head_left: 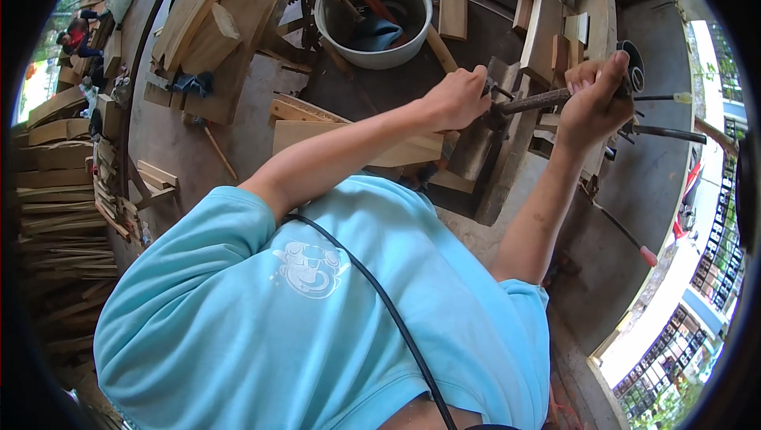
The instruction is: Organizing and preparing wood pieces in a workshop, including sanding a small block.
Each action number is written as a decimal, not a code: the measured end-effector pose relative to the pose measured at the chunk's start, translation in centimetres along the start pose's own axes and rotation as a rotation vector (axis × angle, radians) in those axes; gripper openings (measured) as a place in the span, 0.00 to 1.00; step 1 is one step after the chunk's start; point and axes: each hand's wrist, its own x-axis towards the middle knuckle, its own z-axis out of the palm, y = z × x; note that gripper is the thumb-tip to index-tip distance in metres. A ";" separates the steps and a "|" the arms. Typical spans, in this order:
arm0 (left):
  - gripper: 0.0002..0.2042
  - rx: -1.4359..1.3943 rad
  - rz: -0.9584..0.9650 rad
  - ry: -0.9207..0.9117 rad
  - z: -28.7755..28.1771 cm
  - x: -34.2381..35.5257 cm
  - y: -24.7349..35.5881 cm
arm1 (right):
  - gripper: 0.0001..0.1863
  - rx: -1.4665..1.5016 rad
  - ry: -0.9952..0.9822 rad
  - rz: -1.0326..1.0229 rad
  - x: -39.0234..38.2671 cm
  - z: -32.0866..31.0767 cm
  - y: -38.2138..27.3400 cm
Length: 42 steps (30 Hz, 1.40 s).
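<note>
My left hand (pixel 458 99) is closed at the inner end of a long dark, rust-coloured metal bar (pixel 536 101), near a small metal fitting (pixel 499 89); exactly what its curled fingers hold is hidden. My right hand (pixel 594 109) is wrapped round the bar's right end, thumb up, beside an upright metal pipe end (pixel 632 61). Under the bar a metal channel (pixel 479 156) lies along a dark board among wooden blocks (pixel 539 38). A pale wooden board (pixel 357 141) lies behind my left forearm.
A large bucket (pixel 325 34) with orange and blue things stands ahead. Boards (pixel 214 42) lie on the left, with timber stacks (pixel 55 208) beyond. A small wooden block (pixel 453 14) is at the back. Rods (pixel 666 134) jut rightward. A person (pixel 78 34) is at the far upper left.
</note>
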 end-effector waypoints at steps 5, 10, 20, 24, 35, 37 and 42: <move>0.15 0.178 0.170 -0.200 -1.7 1.3 -0.4 | 0.29 0.160 -0.127 0.139 0.1 -0.7 -1.1; 0.14 0.327 0.224 -0.262 -2.8 2.0 -0.6 | 0.29 0.199 -0.292 0.181 -0.2 0.0 -2.0; 0.14 0.059 -0.060 0.019 -1.3 -2.6 -1.3 | 0.28 0.086 -0.005 0.164 -2.2 1.4 -0.8; 0.20 -0.178 -0.237 -0.024 -1.1 -4.5 -2.5 | 0.27 -0.009 0.120 0.156 -4.0 2.5 -0.2; 0.20 -0.216 -0.069 -0.014 -0.4 -5.1 -4.0 | 0.25 0.032 0.042 0.084 -5.9 2.9 -2.5; 0.19 -0.172 0.021 0.042 -0.6 -5.1 -3.8 | 0.25 0.050 0.054 0.068 -5.6 3.1 -3.2; 0.18 -0.156 0.169 0.119 -1.1 -5.2 -3.5 | 0.25 0.031 0.033 -0.049 -5.4 3.8 -5.0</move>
